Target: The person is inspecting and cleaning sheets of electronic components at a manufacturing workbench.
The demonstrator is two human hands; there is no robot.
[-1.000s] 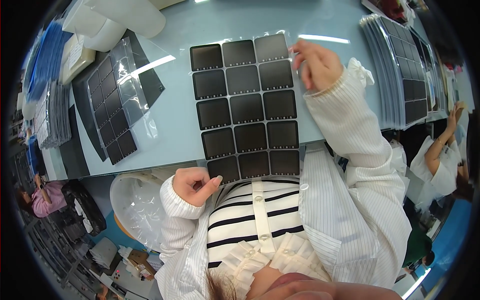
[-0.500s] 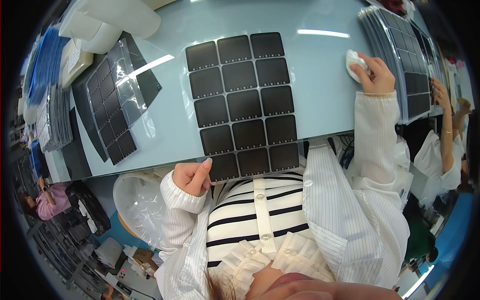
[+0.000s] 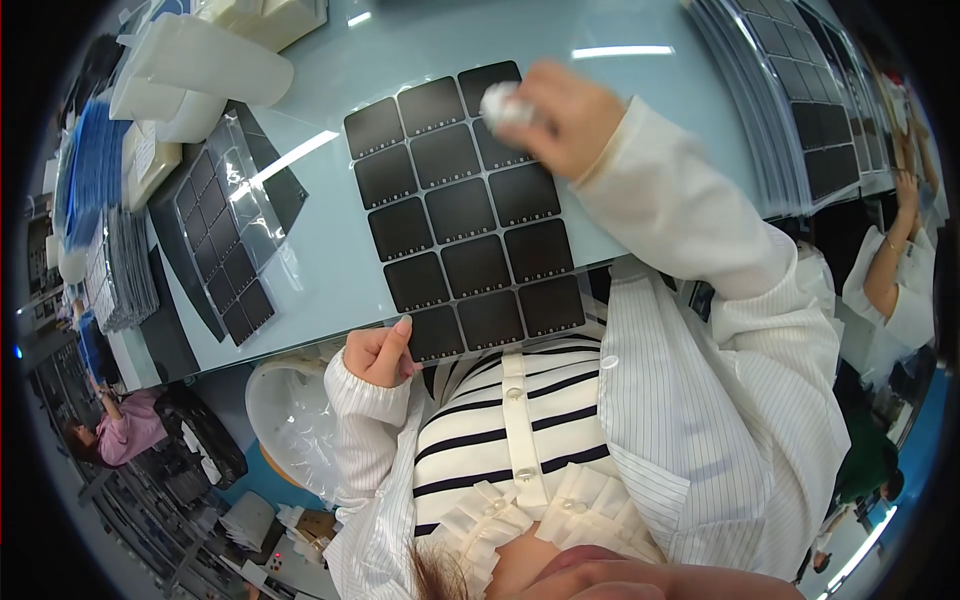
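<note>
A clear sheet with a grid of dark rounded panels (image 3: 460, 206) lies on the light blue tabletop, its near end reaching past the table edge toward my body. My left hand (image 3: 381, 353) pinches the sheet's near left corner between thumb and fingers. Over the far right panels, my right hand (image 3: 572, 118) is closed around a wadded white cloth (image 3: 508, 104). The hand is slightly smeared by motion and hides part of those panels. Whether the cloth touches the surface I cannot tell.
Another dark-panelled sheet (image 3: 218, 240) lies at left beside clear film. White plastic jugs (image 3: 210, 60) and stacked blue sheets (image 3: 92, 165) stand at far left. A tall stack of panelled sheets (image 3: 745, 110) is at right. Below the table sits a lined white bin (image 3: 290, 420); co-workers are at both sides.
My right hand has swung left with the white cloth, from beside the right stack to over the sheet's far right panels. My left hand keeps its hold on the corner. The view has shifted slightly.
</note>
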